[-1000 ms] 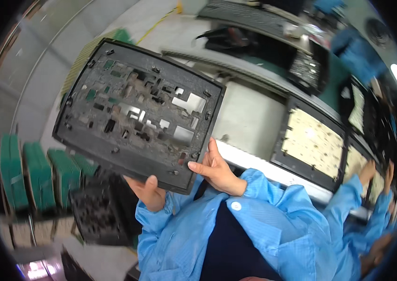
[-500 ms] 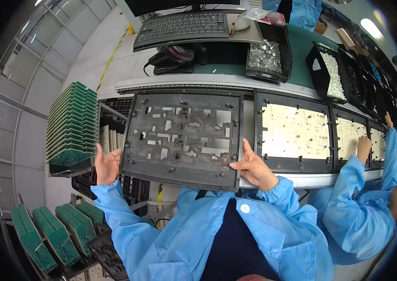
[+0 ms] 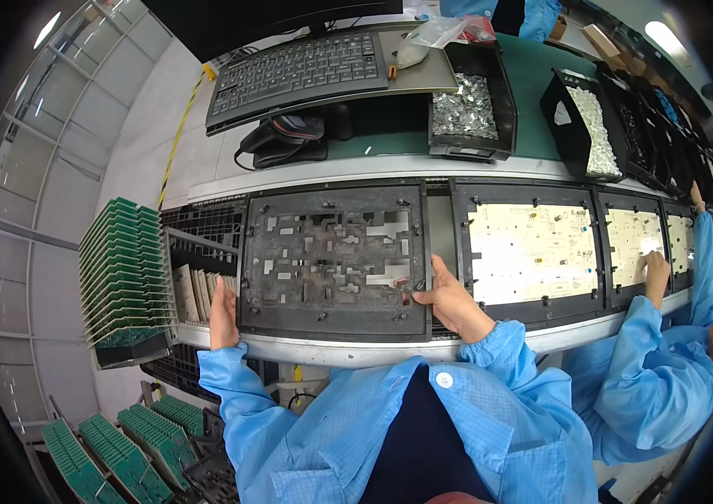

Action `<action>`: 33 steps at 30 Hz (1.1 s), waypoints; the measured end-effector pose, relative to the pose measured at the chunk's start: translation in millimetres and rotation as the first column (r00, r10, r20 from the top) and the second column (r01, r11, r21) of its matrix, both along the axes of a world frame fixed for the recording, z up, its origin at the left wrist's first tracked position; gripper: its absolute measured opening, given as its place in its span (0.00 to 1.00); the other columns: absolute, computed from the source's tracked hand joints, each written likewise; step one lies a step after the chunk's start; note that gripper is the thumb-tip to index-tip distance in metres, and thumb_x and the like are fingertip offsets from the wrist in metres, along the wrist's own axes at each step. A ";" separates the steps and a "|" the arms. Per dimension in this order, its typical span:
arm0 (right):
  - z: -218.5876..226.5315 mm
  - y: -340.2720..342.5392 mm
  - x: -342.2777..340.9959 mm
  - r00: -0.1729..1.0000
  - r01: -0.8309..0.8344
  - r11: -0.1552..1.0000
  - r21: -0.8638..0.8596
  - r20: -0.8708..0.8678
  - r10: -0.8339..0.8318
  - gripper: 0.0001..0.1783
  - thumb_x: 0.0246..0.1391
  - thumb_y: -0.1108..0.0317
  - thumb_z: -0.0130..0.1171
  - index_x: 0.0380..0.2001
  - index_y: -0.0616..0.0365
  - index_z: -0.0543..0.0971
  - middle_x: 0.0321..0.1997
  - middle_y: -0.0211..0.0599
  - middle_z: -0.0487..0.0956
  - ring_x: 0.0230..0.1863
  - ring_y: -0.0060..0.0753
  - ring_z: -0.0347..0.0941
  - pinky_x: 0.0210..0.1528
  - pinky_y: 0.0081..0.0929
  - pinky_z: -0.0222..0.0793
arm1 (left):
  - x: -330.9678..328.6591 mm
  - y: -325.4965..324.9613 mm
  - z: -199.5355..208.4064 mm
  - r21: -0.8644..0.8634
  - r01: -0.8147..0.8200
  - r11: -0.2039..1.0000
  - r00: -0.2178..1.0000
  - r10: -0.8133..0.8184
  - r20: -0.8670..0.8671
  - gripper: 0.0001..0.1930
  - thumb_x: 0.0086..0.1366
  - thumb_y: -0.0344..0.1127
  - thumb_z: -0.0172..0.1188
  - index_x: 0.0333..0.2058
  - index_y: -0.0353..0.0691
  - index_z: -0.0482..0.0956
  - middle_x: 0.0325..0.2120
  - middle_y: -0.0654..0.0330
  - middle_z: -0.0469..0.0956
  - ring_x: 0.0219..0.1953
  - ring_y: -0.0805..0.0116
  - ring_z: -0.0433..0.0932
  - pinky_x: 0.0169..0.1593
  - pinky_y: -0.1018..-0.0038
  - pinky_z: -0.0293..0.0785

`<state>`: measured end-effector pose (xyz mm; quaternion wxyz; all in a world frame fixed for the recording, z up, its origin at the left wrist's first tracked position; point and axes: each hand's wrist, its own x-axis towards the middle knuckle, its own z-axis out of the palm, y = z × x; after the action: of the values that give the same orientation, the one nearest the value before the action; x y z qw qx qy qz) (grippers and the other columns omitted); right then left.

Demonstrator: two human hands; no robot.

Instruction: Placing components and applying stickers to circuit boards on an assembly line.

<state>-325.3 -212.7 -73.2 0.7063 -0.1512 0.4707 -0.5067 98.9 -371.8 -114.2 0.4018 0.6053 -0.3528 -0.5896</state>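
A black soldering pallet (image 3: 335, 323), a flat frame with many cutouts and small clips round its border, lies level on the conveyor rails before me. My left hand (image 3: 223, 315) stands upright beside its left edge, fingers straight, the palm side toward the frame. At the opposite edge, my right hand (image 3: 457, 304) has its thumb over the border near the lower right corner, with the other fingers along the side. Right of that hand sits another black pallet (image 3: 533, 304) carrying a pale circuit board (image 3: 528, 252).
A rack of green circuit boards (image 3: 125, 286) stands at left, with more green boards (image 3: 113, 449) below. Beyond the conveyor are a keyboard (image 3: 297, 76), a bin of metal pieces (image 3: 465, 109) and a bin of white parts (image 3: 587, 126). A co-worker's hand (image 3: 656, 273) works at right.
The pallet has gone from tilted and raised to lying level on the rails. My left hand has straightened upright at its edge; my right thumb still rests on the border. The view has shifted.
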 end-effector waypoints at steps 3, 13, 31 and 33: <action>-31.4 6.7 7.4 0.898 0.021 0.982 -0.189 -0.427 -0.102 0.48 0.52 0.86 0.51 0.72 0.56 0.42 0.67 0.54 0.64 0.65 0.43 0.64 0.67 0.29 0.57 | -25.4 8.3 22.9 -0.016 0.021 1.000 0.999 -0.020 0.049 0.40 0.63 0.65 0.55 0.54 0.28 0.71 0.51 0.52 0.75 0.53 0.64 0.73 0.58 0.73 0.66; 18.0 21.1 13.4 0.399 0.020 0.705 -0.709 -0.641 -0.655 0.38 0.53 0.84 0.46 0.68 0.64 0.51 0.73 0.53 0.51 0.72 0.46 0.53 0.74 0.41 0.43 | -61.1 31.1 36.0 -0.017 0.201 0.979 0.979 -0.201 -0.019 0.25 0.70 0.54 0.53 0.50 0.36 0.77 0.45 0.61 0.79 0.47 0.71 0.76 0.54 0.75 0.68; 13.7 35.2 -8.2 0.410 0.291 0.493 -0.820 -0.359 -0.838 0.24 0.58 0.83 0.43 0.59 0.61 0.61 0.61 0.52 0.65 0.39 0.28 0.77 0.58 0.35 0.66 | 103.1 -25.2 81.1 -0.732 -0.527 0.431 -0.478 0.562 0.675 0.40 0.71 0.61 0.41 0.69 0.37 0.44 0.65 0.31 0.54 0.66 0.34 0.56 0.65 0.50 0.57; 10.9 38.9 -12.2 0.445 0.333 0.515 -0.790 -0.350 -0.824 0.23 0.58 0.83 0.43 0.58 0.61 0.62 0.61 0.50 0.65 0.39 0.27 0.75 0.54 0.31 0.68 | 118.1 -24.2 79.4 -0.753 -0.424 0.503 -0.110 0.797 0.594 0.38 0.72 0.59 0.38 0.69 0.37 0.44 0.65 0.33 0.53 0.65 0.36 0.57 0.65 0.52 0.59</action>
<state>-337.6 -173.7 -62.3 0.1413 -0.3663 0.5256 -0.7547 217.0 -396.0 -34.7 0.4323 0.8332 -0.2700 0.2142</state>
